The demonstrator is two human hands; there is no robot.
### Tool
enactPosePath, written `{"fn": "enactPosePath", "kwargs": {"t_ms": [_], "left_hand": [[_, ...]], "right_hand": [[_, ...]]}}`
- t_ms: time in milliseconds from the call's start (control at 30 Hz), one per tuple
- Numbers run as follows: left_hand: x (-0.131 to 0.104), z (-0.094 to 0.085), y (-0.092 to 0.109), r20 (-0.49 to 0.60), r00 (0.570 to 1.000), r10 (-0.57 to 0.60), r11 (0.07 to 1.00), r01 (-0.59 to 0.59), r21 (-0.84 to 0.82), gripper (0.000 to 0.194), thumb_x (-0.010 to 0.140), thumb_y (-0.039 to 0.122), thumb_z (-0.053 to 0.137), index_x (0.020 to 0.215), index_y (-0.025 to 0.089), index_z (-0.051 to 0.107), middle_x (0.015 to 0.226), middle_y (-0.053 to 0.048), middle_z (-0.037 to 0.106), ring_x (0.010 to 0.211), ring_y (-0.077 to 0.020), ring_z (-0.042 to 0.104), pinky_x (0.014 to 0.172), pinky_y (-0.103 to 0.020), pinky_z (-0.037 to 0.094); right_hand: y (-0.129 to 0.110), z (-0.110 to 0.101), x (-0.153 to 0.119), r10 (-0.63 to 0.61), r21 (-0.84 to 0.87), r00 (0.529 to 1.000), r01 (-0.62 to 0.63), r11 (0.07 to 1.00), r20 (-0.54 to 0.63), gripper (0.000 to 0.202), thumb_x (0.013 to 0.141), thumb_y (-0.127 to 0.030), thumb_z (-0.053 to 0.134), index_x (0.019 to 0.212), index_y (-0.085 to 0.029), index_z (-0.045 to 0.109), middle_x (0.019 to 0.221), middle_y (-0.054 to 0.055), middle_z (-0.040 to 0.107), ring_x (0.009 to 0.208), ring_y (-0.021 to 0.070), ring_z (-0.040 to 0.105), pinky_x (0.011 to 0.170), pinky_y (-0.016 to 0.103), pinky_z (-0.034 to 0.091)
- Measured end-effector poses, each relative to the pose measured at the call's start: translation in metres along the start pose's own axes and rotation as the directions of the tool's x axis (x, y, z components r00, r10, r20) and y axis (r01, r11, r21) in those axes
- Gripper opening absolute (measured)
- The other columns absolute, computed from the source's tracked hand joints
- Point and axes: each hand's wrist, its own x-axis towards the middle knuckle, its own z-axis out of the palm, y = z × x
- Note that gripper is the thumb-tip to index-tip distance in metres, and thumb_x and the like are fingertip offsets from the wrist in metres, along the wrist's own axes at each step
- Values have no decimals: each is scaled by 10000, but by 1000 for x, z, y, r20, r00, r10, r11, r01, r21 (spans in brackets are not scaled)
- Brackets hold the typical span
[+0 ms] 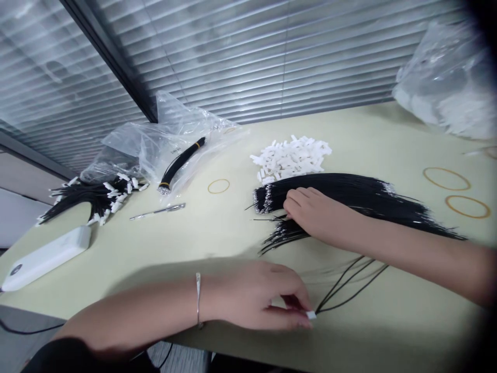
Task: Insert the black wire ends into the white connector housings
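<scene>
Near the table's front edge, my left hand pinches a small white connector housing between thumb and forefinger. Several black wires run from this housing up to the right and pass under my right forearm. My right hand is on a large spread of cut black wires, its fingers curled closed at the wires' left part. Exactly how many wires it grips is hidden. Shiny metal terminals show at the wire ends. Just behind the spread lies a pile of loose white connector housings.
Finished-looking wires with white connectors lie at the left, beside a white handheld device. A pen, a banded black wire bundle and clear plastic bags are nearby. Rubber bands and a filled plastic bag are right.
</scene>
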Motion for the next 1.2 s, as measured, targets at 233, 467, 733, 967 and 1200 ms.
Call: {"fn": "enactPosePath", "kwargs": {"t_ms": [233, 467, 733, 967, 1200], "left_hand": [[0, -1, -1, -16, 1000, -24, 999, 23, -33, 161, 918, 272, 640, 957, 119, 668, 914, -133, 740, 801, -154, 694, 760, -243, 547], [-2, 0, -2, -43, 961, -274, 938, 257, -234, 219, 857, 364, 701, 917, 155, 674, 914, -111, 737, 798, -157, 693, 724, -268, 554], [0, 4, -8, -44, 927, -373, 669, 236, -705, 244, 821, 291, 777, 871, 141, 592, 790, -20, 673, 698, -105, 687, 721, -263, 562], [10, -3, -9, -280, 849, -448, 601, 54, -798, 270, 828, 300, 783, 843, 130, 574, 763, -30, 709, 682, -121, 699, 692, -274, 575], [12, -8, -11, -506, 744, -436, 665, -112, -738, 252, 837, 317, 775, 879, 130, 612, 817, -36, 718, 737, -125, 691, 745, -294, 590]], "right_hand": [[1, 7, -2, 21, -15, 998, -22, 1000, -51, 252, 877, 19, 397, 873, -108, 614, 877, 148, 625, 789, 256, 536, 706, 356, 374], [15, 6, -3, 231, 261, 962, -188, 947, -145, 187, 950, -113, 428, 914, -128, 611, 844, 107, 671, 761, 220, 621, 695, 330, 471], [23, -6, -2, 326, 530, 935, -207, 822, -140, 281, 981, -281, 407, 948, -187, 670, 961, 83, 722, 875, 208, 677, 780, 336, 522], [9, -48, -8, 401, 656, 913, -257, 710, -75, 263, 965, -356, 490, 827, -211, 660, 765, 12, 672, 654, 139, 591, 585, 252, 442], [-32, -76, -21, 277, 685, 960, -219, 695, 26, 246, 881, -230, 476, 646, -199, 541, 598, -31, 553, 519, 93, 466, 482, 225, 317]]}}
